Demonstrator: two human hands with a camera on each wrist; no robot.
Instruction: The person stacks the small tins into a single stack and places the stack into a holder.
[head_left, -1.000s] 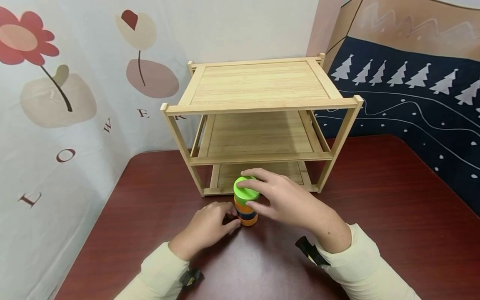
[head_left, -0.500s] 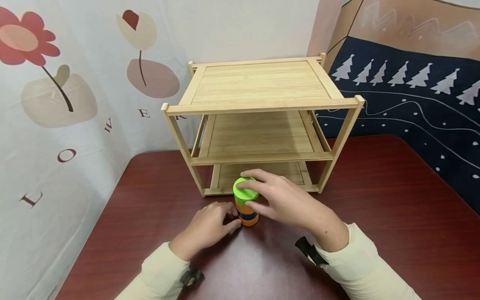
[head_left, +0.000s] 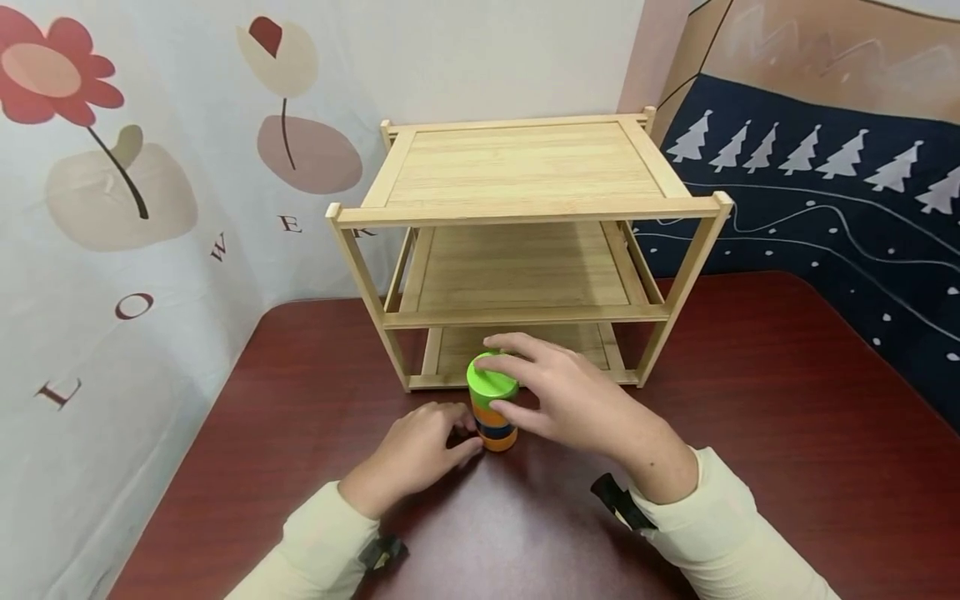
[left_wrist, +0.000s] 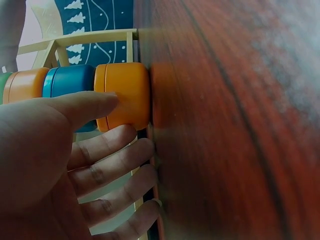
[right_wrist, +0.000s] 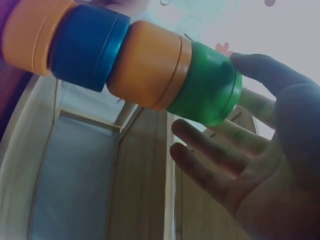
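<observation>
Small round jars with lids stand stacked upright on the table: a bottom orange jar (left_wrist: 131, 95), a blue jar (left_wrist: 72, 80), a second orange jar (right_wrist: 147, 65) and a green jar (right_wrist: 207, 85) on top. My left hand (head_left: 416, 450) rests low at the stack's left side, thumb and index finger on opposite sides of the bottom orange jar. The other left fingers hang loosely curved beside it. My right hand (head_left: 570, 396) comes from the right over the green jar, thumb at its near edge, a finger across its top. The lower right fingers stay apart from the jars.
Just behind the stack is a three-tier wooden rack (head_left: 517, 212). The dark red table (head_left: 780, 400) extends to both sides. Cloths with flowers and white trees hang behind and at the sides. Both sleeves carry black wrist straps.
Both hands and the stack stay in nearly the same place. The head view shifts only slightly.
</observation>
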